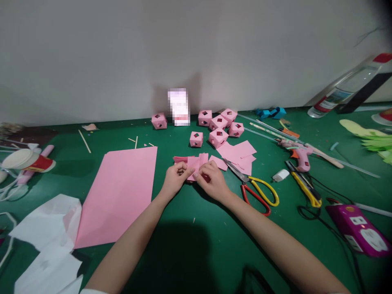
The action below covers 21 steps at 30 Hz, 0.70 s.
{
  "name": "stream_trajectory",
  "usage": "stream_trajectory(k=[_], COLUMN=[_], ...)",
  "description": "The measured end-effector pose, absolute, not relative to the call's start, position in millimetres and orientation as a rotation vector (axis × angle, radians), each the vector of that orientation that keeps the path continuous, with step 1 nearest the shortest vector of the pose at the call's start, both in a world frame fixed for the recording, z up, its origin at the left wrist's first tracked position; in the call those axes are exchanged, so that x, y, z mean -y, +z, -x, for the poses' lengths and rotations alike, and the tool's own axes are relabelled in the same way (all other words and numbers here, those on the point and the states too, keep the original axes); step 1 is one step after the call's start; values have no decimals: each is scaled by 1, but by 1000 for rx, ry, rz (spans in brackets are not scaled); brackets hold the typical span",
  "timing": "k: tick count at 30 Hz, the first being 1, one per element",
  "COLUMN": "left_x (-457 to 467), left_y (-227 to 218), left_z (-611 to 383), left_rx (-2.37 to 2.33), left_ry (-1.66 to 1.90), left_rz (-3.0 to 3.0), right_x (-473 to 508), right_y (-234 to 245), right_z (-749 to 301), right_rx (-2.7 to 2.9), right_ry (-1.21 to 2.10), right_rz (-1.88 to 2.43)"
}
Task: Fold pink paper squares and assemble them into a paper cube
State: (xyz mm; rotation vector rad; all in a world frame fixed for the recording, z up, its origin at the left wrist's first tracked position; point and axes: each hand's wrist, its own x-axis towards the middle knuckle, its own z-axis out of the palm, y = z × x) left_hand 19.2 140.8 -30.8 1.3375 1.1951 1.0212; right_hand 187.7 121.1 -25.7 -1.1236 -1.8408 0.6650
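Observation:
My left hand [175,176] and my right hand [210,180] meet at the middle of the green table [196,245]. Both pinch a small pink paper piece [195,164] between their fingertips. More small pink squares [237,154] lie just to the right of it. Several finished pink paper cubes [218,136] with cut-out windows stand behind, near the wall. A large pink sheet [121,192] lies flat to the left of my left hand.
Scissors with red and yellow handles [255,192] lie right of my right hand. Farther right are a pink glue gun [301,157], a yellow utility knife [306,188] and a purple power strip [359,230]. White paper [45,228] and a glue bottle [29,161] sit left.

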Motion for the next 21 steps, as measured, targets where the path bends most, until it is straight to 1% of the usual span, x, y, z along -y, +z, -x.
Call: stream_trajectory(k=[9,21], left_x=[-142,-143], left_y=[-29,-28], left_z=[-19,-19], left_rx=[-1188,-1148], left_ry=[1062,1050], left_rz=[-1355,-1289], right_x=[-125,-124], right_y=[-28,-28], right_z=[-190,-190], right_rx=[1794,1784], right_ry=[783,768], right_rz=[1114,1102])
